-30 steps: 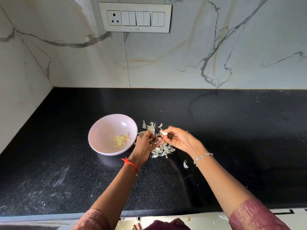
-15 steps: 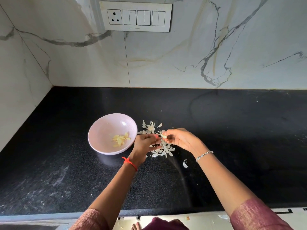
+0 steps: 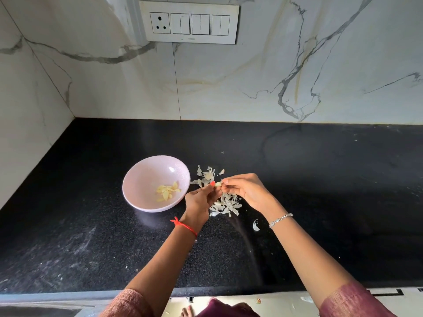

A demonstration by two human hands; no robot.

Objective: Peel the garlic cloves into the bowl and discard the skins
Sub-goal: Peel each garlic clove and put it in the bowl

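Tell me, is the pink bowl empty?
No, the pink bowl holds a small heap of peeled garlic cloves lying on its floor.

No legible text, label or number anywhere, the switch panel [image 3: 191, 22] included.
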